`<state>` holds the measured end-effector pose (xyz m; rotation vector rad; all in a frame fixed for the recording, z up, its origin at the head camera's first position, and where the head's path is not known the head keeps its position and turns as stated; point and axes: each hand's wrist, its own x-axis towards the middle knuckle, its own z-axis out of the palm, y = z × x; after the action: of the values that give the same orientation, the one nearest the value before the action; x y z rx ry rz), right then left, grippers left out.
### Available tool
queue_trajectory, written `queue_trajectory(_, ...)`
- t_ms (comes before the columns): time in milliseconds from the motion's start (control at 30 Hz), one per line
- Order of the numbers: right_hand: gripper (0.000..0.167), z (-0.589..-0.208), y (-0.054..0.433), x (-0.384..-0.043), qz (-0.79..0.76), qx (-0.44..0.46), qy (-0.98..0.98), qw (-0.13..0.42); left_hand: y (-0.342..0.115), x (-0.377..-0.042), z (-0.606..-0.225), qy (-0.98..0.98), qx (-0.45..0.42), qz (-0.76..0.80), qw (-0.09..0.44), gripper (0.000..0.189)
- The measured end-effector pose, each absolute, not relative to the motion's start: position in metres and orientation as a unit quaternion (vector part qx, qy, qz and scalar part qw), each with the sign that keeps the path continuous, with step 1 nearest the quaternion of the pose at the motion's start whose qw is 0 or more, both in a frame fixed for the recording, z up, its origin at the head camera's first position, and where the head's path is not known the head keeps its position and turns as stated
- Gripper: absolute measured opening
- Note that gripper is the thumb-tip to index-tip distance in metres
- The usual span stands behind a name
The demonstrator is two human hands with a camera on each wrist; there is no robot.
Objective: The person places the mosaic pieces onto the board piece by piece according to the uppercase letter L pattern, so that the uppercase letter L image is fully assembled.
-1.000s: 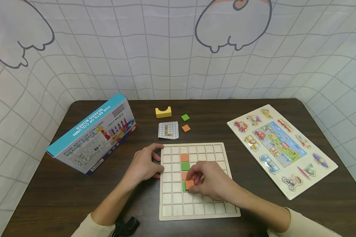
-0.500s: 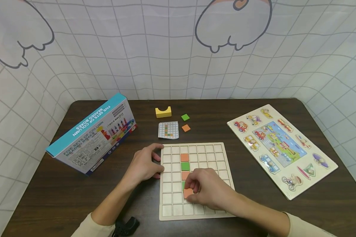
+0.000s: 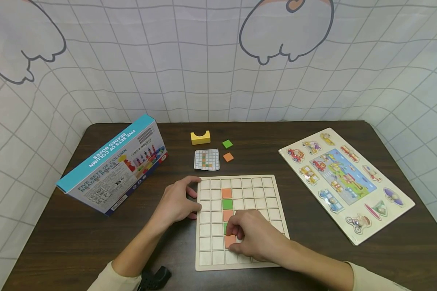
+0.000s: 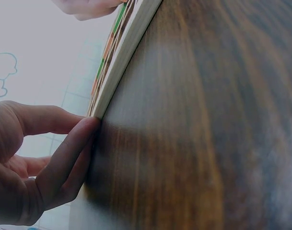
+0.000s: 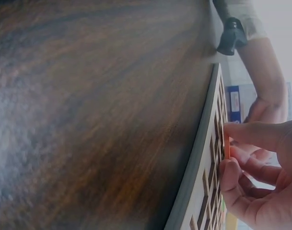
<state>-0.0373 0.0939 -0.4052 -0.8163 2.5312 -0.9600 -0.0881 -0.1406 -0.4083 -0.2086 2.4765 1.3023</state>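
My right hand [image 3: 255, 236] pinches an orange square tile [image 3: 230, 241] between thumb and fingers, low over the wooden grid board [image 3: 205, 243]. In the right wrist view the tile [image 5: 227, 146] stands edge-on at the board's surface; whether it is seated in its cell I cannot tell. Above it in the same column lie a partly covered green tile [image 3: 225, 228], an orange tile [image 3: 227, 215], a green tile [image 3: 227, 204] and an orange tile [image 3: 227, 193]. My left hand [image 3: 178, 202] rests its thumb and fingertips against the board's left edge, also seen in the left wrist view.
Behind the board lie a pattern card [image 3: 206, 160], a loose green tile [image 3: 227, 144], a loose orange tile [image 3: 228, 157] and a yellow block [image 3: 200, 138]. A box [image 3: 116, 165] stands at left, a picture puzzle board [image 3: 344, 182] at right.
My right hand has moved the orange tile down the column, from over the green tile to the cell below it. The left hand has stayed at the board's edge.
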Motion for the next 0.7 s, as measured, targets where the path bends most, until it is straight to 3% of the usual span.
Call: queue_trajectory(700, 0.027, -0.4058, 0.0924, -0.0365, -0.323, -0.300, 0.887, 0.139, -0.1407, -0.0873, -0.4070, 0.871, -0.075, 0.453, 0.172, 0.073)
